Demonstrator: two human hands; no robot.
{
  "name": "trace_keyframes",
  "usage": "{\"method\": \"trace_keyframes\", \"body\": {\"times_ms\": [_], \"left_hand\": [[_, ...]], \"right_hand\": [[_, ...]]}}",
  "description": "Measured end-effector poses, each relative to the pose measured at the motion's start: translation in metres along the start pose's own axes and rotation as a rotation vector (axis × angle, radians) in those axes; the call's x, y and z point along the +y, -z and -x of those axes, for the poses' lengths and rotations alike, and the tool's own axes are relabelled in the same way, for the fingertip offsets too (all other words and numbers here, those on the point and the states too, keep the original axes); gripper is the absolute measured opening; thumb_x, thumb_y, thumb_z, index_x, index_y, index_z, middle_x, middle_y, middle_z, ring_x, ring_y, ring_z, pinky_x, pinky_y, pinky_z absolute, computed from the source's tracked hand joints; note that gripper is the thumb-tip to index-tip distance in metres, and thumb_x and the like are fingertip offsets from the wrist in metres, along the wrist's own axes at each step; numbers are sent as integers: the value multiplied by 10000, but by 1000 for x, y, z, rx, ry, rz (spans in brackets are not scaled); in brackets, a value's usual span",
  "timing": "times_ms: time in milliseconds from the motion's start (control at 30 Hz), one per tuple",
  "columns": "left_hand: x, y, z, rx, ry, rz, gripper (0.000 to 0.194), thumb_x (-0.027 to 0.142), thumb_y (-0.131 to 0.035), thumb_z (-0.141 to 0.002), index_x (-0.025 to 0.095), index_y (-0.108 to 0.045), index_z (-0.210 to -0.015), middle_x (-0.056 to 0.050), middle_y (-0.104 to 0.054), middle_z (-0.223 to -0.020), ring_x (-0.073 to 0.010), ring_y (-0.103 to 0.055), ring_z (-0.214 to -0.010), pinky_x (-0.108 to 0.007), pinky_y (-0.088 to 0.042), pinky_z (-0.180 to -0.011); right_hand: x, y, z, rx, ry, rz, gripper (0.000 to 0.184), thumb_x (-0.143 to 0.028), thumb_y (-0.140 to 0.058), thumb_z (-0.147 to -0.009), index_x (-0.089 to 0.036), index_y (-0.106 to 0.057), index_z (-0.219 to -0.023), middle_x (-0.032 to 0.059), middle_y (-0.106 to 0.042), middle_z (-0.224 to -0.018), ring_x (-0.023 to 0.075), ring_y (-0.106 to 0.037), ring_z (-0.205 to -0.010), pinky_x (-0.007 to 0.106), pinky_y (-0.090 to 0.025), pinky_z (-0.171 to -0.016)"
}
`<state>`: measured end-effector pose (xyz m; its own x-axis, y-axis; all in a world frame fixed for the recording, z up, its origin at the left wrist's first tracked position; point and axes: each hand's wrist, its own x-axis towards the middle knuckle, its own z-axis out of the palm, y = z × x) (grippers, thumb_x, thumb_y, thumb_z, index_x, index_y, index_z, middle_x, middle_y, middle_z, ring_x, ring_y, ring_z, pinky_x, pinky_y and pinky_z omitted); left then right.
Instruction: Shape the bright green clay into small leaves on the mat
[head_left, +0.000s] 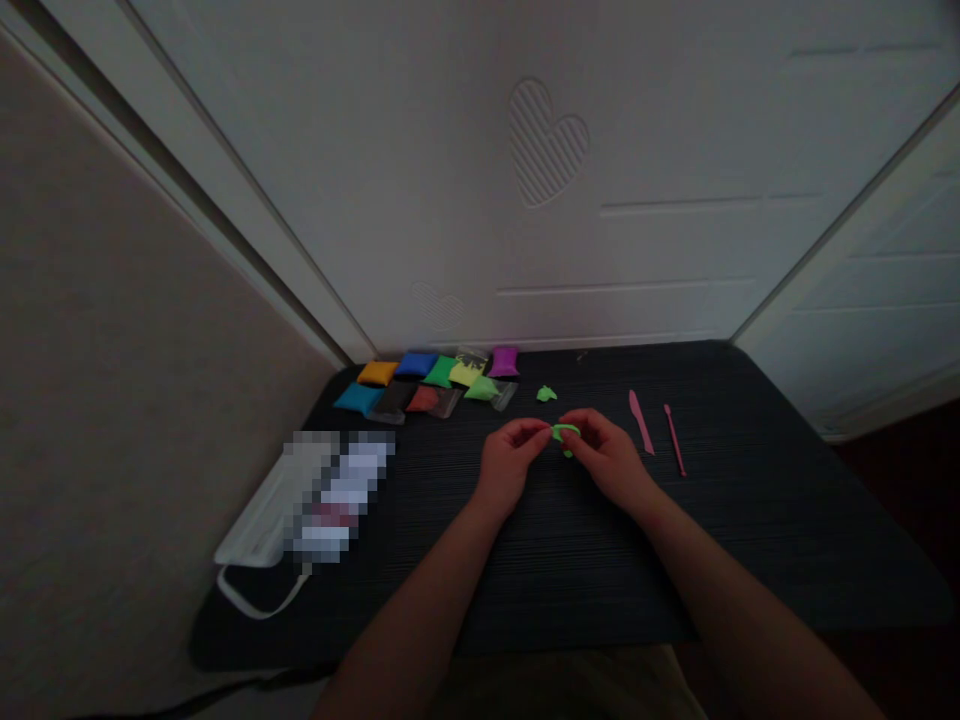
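Between my two hands, above the dark table (pixel 450 560), is a small piece of light green modelling clay (pixel 568 432). My right hand (pixel 606 455) pinches it between thumb and fingers. My left hand (pixel 512 457) has its thumb and fingertips pressed together at the clay's left end; whether it grips the clay or only touches it is hard to see. A smaller torn lump of the same green clay (pixel 546 394) lies just behind my hands. To the right of my right hand rest a pink plastic knife (pixel 641 422) and a thin pink modelling stick (pixel 675 440).
Several small bags of coloured clay (pixel 418 364) lie in two rows at the back left. A white case with a strap (pixel 255 520) and a blurred-out item (pixel 345 500) sit on the left. A white panel with a heart relief (pixel 547 145) rises behind the table.
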<state>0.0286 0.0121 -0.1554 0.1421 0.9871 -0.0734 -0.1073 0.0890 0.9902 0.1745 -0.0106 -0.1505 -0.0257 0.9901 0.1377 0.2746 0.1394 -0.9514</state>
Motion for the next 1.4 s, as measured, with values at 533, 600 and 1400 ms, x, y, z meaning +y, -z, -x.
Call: {"method": "trace_keyframes", "body": {"times_ms": [533, 600, 1400], "left_hand": [[2, 1, 2, -72, -57, -95, 178, 306, -612, -668, 175, -641, -786, -21, -625, -797, -159, -546, -765, -280, -404, -748], [2, 1, 2, -73, -60, -92, 177, 305, -613, -669, 175, -640, -786, -21, -623, -796, -158, -546, -763, -279, -405, -748], [2, 1, 3, -43, -193, -288, 173, 313, -566, -706, 197, -655, -799, -24, -639, -790, -159, -554, -724, -257, -402, -670]], "right_hand": [[-6, 3, 1, -11, 51, 181, 191, -349, -460, -798, -223, -569, -891, 10, -603, -811, 148, -551, -708, 280, -423, -653], [-7, 4, 1, -17, 65, 210, 185, -338, -458, -798, -225, -573, -889, 8, -604, -809, 145, -544, -698, 279, -419, -646], [-2, 2, 0, -2, 42, 144, 169, -335, -511, -764, -223, -529, -889, 12, -595, -795, 149, -570, -719, 282, -441, -650]]}}
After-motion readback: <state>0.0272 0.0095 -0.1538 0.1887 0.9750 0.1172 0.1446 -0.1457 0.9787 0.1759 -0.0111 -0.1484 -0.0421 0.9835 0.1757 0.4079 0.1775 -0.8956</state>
